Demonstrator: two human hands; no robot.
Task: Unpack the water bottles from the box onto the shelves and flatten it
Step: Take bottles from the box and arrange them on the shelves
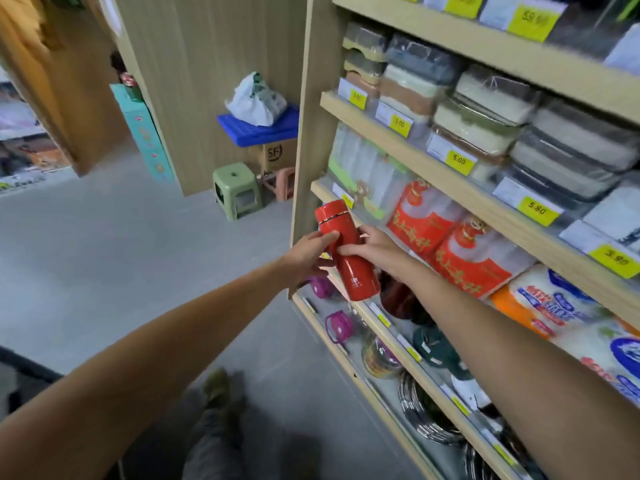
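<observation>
- Wooden shop shelves (498, 188) with yellow price tags fill the right side, with grey floor beside them.
- A red water bottle (353, 271) is held tilted, cap up, just in front of the shelf end, probably being turned for placing on a lower shelf (the box is out of view).
- The left hand (310, 252) grips its middle, and the right hand (375, 245) curls its fingers round the other side.

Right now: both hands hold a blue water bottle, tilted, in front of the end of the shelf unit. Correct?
One thing is off: the water bottle is red, not blue. The rest stands. The head view shows the left hand and the right hand both holding it, tilted, in front of the end of the shelf unit.
</observation>
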